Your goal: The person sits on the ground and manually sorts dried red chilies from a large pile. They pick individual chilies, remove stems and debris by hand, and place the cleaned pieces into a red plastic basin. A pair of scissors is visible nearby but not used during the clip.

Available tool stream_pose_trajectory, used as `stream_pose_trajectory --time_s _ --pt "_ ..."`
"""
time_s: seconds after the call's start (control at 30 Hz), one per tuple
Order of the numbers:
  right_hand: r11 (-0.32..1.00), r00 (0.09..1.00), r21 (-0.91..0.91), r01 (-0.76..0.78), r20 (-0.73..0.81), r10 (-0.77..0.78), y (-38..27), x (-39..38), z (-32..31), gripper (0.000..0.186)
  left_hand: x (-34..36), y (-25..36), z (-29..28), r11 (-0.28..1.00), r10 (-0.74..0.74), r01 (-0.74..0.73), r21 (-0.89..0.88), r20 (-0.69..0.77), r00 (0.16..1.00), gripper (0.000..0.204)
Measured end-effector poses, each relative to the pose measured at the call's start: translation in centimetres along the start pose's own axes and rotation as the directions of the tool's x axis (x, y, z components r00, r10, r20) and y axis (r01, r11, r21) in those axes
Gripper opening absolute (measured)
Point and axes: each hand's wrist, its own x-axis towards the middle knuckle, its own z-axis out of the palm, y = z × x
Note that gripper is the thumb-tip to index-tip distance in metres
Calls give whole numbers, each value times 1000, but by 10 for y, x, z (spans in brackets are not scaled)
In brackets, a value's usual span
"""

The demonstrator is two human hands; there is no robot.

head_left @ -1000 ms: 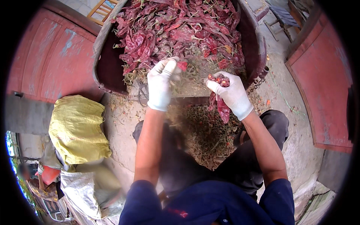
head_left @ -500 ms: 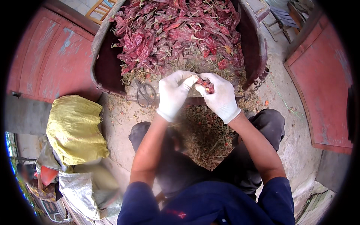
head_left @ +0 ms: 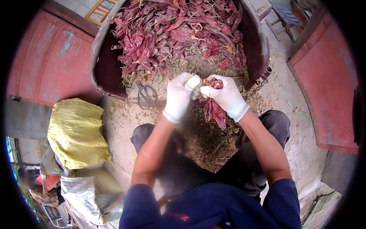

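My right hand (head_left: 227, 97), in a white glove, is closed around several dried red chili peppers (head_left: 215, 115). Their wrinkled bodies hang below the fingers, and the upper ends poke out above the thumb. Close against it, my left hand (head_left: 178, 96), gloved too, has its thumb and fingers pinched together at the side of the bunch. What lies inside that pinch is hidden. Just beyond both hands spreads a heap of dried red chilies (head_left: 171, 34). A pair of dark-handled scissors (head_left: 147, 96) rests at the heap's near edge, left of my left hand.
The chilies lie in a dark red metal cart bed (head_left: 263, 49) with curved side walls. Stems and scraps (head_left: 207, 149) litter the ground between my knees. A yellow woven sack (head_left: 78, 131) and a white sack (head_left: 78, 194) stand at left. Red doors (head_left: 324, 84) flank both sides.
Chili bodies now hang below my right hand, where only a short clump showed between the fingers before. My left hand has shifted slightly right, still pinched.
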Motion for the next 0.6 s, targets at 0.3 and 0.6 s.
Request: stream_pose_trajectory --time_s 0.3,0.6 --pt "870 928 413 -270 351 121 -15 -24 7 13 55 -2 -22 926 50 -165 -341 -320 946 19" --pt "874 915 388 -292 379 138 -17 -22 -5 18 90 -36 47 355 536 -430 830 197 821 36"
